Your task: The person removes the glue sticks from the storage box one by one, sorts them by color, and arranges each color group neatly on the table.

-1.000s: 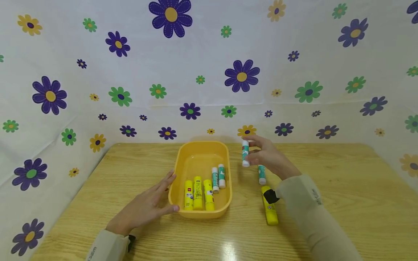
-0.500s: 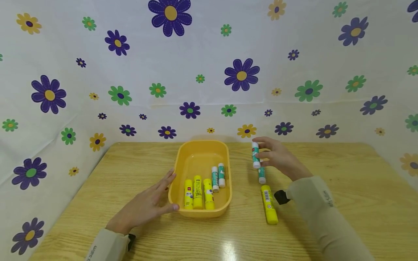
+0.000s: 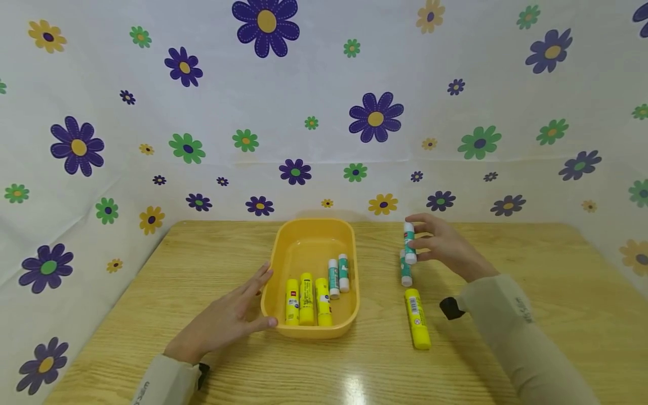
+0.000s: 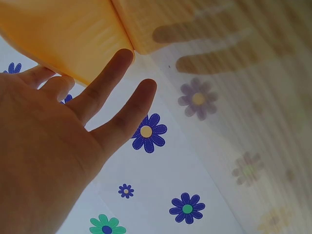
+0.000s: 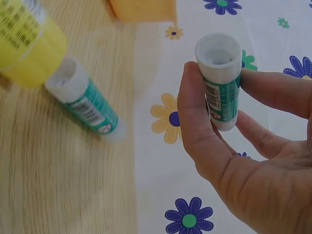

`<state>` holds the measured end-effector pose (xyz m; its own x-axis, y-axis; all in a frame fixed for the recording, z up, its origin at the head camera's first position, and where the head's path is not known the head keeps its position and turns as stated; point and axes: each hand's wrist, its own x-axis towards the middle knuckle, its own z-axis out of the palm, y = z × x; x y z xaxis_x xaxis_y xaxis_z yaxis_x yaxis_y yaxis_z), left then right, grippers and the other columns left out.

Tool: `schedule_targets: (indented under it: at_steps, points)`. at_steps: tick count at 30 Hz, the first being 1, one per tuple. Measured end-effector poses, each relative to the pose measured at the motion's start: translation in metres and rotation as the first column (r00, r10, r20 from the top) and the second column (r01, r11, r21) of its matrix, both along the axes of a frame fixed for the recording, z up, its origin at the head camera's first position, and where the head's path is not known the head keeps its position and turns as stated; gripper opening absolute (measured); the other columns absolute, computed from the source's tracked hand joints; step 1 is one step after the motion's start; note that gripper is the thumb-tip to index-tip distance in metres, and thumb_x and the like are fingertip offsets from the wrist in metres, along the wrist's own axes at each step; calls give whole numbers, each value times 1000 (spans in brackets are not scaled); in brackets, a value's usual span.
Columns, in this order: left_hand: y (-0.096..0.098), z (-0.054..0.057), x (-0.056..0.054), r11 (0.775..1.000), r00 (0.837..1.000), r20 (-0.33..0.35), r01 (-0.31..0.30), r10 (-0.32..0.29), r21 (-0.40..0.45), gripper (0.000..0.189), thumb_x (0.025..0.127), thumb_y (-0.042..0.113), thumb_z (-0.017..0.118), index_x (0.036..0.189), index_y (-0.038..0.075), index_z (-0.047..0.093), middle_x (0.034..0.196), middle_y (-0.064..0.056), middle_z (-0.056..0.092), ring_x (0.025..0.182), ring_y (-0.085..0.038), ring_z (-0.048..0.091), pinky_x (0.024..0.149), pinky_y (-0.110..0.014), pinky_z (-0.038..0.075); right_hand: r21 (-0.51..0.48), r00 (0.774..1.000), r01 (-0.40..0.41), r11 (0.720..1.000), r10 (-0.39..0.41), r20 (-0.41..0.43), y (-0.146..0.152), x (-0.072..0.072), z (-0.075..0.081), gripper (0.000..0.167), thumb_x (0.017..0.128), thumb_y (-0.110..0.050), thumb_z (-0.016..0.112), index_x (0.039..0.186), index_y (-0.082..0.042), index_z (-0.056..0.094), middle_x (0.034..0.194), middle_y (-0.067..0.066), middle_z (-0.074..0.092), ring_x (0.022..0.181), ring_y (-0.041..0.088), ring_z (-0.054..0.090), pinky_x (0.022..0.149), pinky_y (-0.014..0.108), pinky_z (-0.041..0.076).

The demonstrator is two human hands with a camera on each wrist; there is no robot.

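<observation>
My right hand (image 3: 445, 246) pinches a white and teal glue stick (image 5: 222, 97) between thumb and fingers, raised above the table. Just behind and below it, a second teal glue stick (image 3: 405, 271) lies on the wood. Nearer me is a large yellow glue stick (image 3: 417, 319). My left hand (image 3: 228, 318) rests against the left side of a yellow plastic tray (image 3: 283, 242), fingers spread and nearly straight, the thumb at its front corner. Inside the tray lie three yellow glue sticks (image 3: 306, 298) at the front left and two teal glue sticks (image 3: 333, 278) at the right.
The wooden table (image 3: 536, 315) runs back to a white cloth (image 3: 324, 73) printed with flowers, which rises behind it and on both sides. The tray's far end sits near that cloth.
My right hand has moved rightward with its teal glue stick, away from the tray and over the teal one on the table. The left hand and the tray have stayed put.
</observation>
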<state>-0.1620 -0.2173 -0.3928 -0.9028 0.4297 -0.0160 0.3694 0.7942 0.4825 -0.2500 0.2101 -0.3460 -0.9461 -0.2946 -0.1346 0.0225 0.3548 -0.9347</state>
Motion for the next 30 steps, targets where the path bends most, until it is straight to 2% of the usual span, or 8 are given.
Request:
schedule_targets:
  at_steps: [4,9,16,22,30]
  points:
    - [0,-1,0,1000,1000,0,0,0,-2,91,95,58,62,163,11,23,169,-5,12,145,-39,35,108,-68,33,14,1000,25,1000,-25,16,3,0,-1,62,100,1,57,154,3,28,147,34,34,120,43,50,93,45,56]
    - [-1,-2,0,1000,1000,1,-4,4,-6,91,95,58,62,163,12,22,169,-5,11,145,-39,35,108,-69,32,34,1000,10,999,-11,11,10,1,-4,62,100,-1,57,154,5,27,145,36,34,120,43,50,91,45,57]
    - [0,-3,-1,1000,1000,-7,7,-7,-1,91,95,57,63,163,11,23,169,-5,11,143,-38,38,108,-68,34,44,1000,3,999,-3,13,21,4,-14,63,100,-3,59,153,9,26,144,37,35,116,38,52,91,44,57]
    - [1,-3,-1,1000,1000,-1,4,-4,7,91,95,56,63,163,11,22,169,-5,12,143,-37,40,108,-68,35,56,998,37,998,-40,41,26,3,-23,64,99,-1,60,153,10,26,143,38,35,110,33,55,87,38,59]
    - [0,0,0,1000,1000,9,-4,4,3,91,95,57,62,163,13,21,169,-3,10,144,-38,38,108,-69,33,161,995,57,985,-70,76,29,2,-27,65,97,-3,63,152,8,30,144,39,33,113,41,52,88,40,58]
